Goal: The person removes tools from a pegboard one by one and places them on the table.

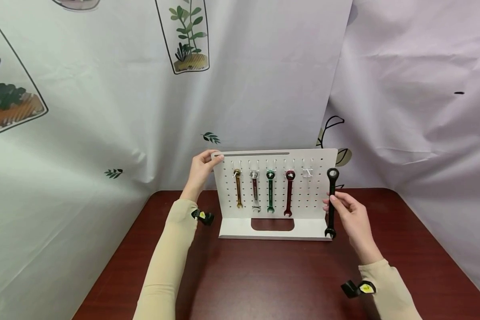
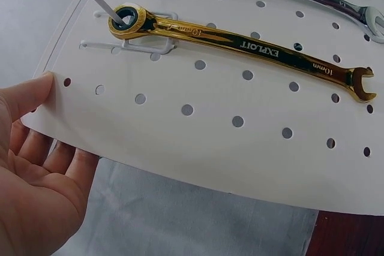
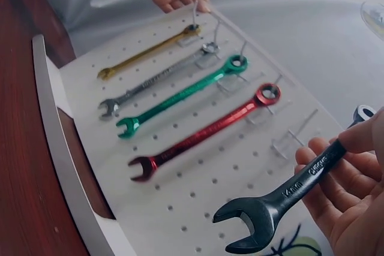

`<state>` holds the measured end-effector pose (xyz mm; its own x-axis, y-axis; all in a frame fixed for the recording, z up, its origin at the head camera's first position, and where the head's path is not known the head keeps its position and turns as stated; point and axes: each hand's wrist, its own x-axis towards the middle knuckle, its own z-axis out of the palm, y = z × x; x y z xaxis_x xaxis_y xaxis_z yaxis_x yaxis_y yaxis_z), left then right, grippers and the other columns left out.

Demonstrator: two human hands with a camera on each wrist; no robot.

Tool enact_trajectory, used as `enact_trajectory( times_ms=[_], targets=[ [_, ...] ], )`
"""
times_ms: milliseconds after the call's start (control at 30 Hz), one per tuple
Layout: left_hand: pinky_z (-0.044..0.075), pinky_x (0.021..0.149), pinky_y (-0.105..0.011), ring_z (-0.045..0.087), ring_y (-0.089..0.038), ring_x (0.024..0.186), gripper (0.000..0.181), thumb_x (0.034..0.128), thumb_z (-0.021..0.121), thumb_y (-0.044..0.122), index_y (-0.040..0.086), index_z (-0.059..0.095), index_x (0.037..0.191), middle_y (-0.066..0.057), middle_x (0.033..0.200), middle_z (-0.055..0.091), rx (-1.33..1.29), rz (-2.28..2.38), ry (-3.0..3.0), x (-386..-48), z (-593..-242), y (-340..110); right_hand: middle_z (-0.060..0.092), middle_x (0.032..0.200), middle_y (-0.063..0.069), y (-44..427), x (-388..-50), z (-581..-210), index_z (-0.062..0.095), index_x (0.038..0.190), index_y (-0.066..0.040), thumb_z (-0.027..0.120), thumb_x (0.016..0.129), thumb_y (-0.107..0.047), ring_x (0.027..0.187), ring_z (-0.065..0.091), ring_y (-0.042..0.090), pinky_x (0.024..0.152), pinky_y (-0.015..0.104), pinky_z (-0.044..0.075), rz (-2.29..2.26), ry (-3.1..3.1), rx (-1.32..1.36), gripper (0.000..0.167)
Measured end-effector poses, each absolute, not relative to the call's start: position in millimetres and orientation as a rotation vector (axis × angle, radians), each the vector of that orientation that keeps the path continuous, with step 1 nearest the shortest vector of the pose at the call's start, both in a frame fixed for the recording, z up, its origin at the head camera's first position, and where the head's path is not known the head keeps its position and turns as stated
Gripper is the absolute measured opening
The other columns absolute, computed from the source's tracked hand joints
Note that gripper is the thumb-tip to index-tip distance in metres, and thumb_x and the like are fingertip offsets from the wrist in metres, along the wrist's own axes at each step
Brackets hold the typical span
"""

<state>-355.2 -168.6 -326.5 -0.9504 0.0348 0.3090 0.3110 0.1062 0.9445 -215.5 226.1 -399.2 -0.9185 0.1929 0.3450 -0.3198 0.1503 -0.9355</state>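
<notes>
A white pegboard [image 1: 280,191] stands upright on the table. My left hand [image 1: 202,168] grips its top left corner, thumb in front, fingers behind. Four wrenches hang from its hooks: gold [image 2: 240,43], silver [image 3: 159,79], green [image 3: 180,96] and red [image 3: 204,135]. To the right of the red one is an empty white hook [image 1: 307,172]. At the board's right edge, my right hand [image 1: 354,220] pinches a black wrench [image 3: 288,199] by its shank between thumb and fingers; its ring end is up and its open jaw down.
The board's white base [image 1: 236,229] has a cutout and rests on a dark red table [image 1: 272,275]. Behind them hangs a pale cloth [image 1: 264,89] printed with plants.
</notes>
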Motion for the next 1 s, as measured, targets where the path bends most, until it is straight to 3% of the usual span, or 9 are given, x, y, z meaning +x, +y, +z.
enact_trajectory(
  times_ms=[267, 433, 633, 1000],
  targets=[
    [0.045, 0.076, -0.035, 0.057, -0.013, 0.083, 0.038, 0.0939, 0.075, 0.024, -0.001, 0.068, 0.122, 0.008, 0.093, 0.071, -0.37, -1.922, -2.134, -363.8, -335.6, -169.6, 0.075, 0.092, -0.008, 249.3, -209.7, -405.4, 0.067, 0.119, -0.003, 0.063, 0.102, -0.023, 0.078, 0.073, 0.01, 0.077, 0.017, 0.052, 1.771, -2.102, 0.081, 0.026],
    [0.049, 0.075, -0.03, 0.062, -0.014, 0.084, 0.036, 0.0935, 0.075, 0.024, 0.0, 0.069, 0.12, 0.006, 0.095, 0.072, -0.371, -1.916, -2.115, -364.0, -336.9, -169.1, 0.074, 0.092, -0.012, 259.8, -207.1, -412.0, 0.063, 0.125, 0.004, 0.061, 0.103, -0.023, 0.079, 0.074, 0.01, 0.077, 0.015, 0.05, 1.722, -2.158, 0.032, 0.035],
    [0.051, 0.076, -0.033, 0.064, -0.015, 0.086, 0.028, 0.0937, 0.074, 0.023, 0.005, 0.072, 0.115, 0.002, 0.097, 0.073, -0.359, -1.911, -2.105, -363.5, -337.1, -168.8, 0.074, 0.096, -0.011, 268.8, -204.2, -422.3, 0.058, 0.131, 0.007, 0.058, 0.104, -0.03, 0.083, 0.073, 0.006, 0.077, 0.015, 0.049, 1.65, -2.262, -0.022, 0.046],
    [0.049, 0.077, -0.033, 0.062, -0.015, 0.089, 0.031, 0.0932, 0.075, 0.029, 0.009, 0.072, 0.117, 0.002, 0.101, 0.073, -0.346, -1.914, -2.103, -359.7, -341.1, -169.0, 0.074, 0.098, -0.007, 277.0, -201.5, -438.2, 0.052, 0.134, 0.012, 0.056, 0.106, -0.027, 0.085, 0.073, 0.01, 0.076, 0.017, 0.052, 1.692, -2.338, -0.039, 0.049]
  ],
)
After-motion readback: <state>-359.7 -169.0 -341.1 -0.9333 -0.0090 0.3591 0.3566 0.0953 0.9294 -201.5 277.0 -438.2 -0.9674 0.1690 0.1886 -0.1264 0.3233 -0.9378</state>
